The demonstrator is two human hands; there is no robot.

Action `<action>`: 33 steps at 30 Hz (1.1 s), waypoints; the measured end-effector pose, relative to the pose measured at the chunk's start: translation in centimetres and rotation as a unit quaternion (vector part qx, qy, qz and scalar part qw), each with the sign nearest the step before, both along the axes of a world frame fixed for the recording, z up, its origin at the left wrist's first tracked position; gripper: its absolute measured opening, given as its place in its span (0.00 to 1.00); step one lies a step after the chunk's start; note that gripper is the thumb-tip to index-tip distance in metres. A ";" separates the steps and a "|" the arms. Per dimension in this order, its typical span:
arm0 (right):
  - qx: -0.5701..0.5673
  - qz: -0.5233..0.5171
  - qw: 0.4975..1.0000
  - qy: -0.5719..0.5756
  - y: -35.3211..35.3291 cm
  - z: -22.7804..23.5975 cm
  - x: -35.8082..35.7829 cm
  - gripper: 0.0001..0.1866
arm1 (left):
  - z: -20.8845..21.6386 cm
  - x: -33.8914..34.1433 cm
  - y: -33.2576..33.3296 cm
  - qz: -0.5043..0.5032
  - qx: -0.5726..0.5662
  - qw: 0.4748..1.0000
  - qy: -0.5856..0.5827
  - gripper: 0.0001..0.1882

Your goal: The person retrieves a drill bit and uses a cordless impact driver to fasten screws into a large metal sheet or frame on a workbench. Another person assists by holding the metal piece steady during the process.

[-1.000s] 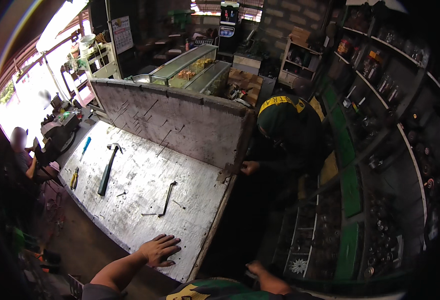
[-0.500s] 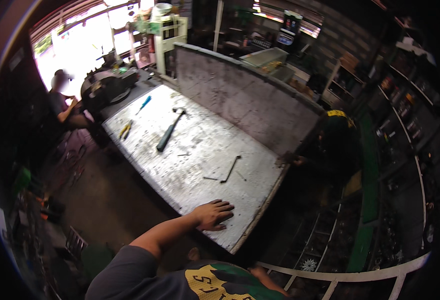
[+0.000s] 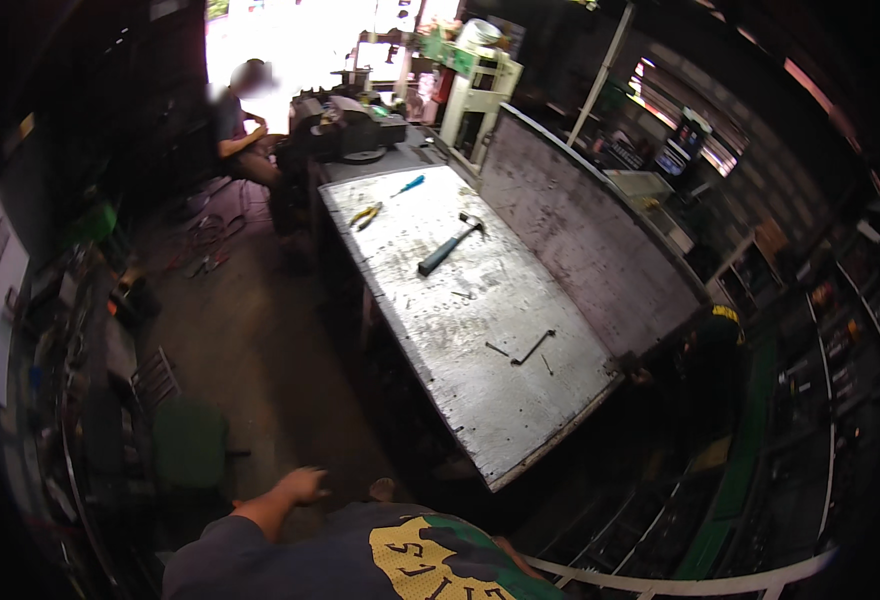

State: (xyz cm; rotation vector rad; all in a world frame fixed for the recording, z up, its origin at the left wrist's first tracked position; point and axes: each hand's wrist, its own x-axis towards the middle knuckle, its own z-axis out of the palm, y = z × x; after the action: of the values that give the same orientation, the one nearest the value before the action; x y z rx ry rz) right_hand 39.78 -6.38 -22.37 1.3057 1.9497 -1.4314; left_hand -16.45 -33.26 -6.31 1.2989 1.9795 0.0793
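My left hand [image 3: 303, 485] is low in the view, off the near left side of the metal-topped workbench [image 3: 490, 420]. It holds nothing, and its fingers look loosely stretched, though small and dark. Of my right arm only a bit shows beside my shirt; the hand itself is out of view. On the bench lie a hammer [image 3: 448, 250] with a dark handle, yellow-handled pliers [image 3: 365, 216] and a blue-handled screwdriver [image 3: 410, 186]. Closer to me are a thin bent tool like a double-ended wrench [image 3: 534, 348] and a few thin nail- or bolt-like pieces [image 3: 497, 349].
An upright panel [image 3: 590, 230] borders the bench's right side. Machinery [image 3: 350, 130] stands at its far end, with a seated person [image 3: 245, 125] to the left. A green chair [image 3: 190, 440] stands left of me. Dark shelves line the right; a partly hidden person [image 3: 715, 330] is there.
My left hand has lifted off the bench top and moved left and down, clear of the bench edge. The view has turned, shifting the bench rightward. The tools lie as before.
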 end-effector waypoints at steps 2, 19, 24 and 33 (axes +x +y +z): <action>0.037 -0.035 0.989 -0.142 0.8 1.3 -0.3 0.29 | -2.6 -1.6 -10.0 0.243 -0.294 0.924 0.018 0.33; 0.028 0.145 0.982 -0.117 -12.2 5.4 -6.2 0.37 | -2.6 14.1 -24.1 0.219 -0.123 0.959 -0.134 0.34; 0.040 0.175 0.977 -0.114 -15.3 6.2 -7.7 0.40 | -3.1 9.9 -29.3 0.243 -0.184 0.947 -0.106 0.30; 0.097 -0.039 0.971 -0.213 -16.5 10.9 -12.0 0.31 | -1.2 -0.8 -35.6 0.261 -0.161 0.949 -0.075 0.29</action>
State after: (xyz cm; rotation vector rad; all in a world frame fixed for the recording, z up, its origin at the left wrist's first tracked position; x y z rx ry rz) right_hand 27.83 -22.91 -11.51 1.6344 1.7926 -0.9068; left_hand -17.29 -68.88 -7.46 0.5276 2.0503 0.1007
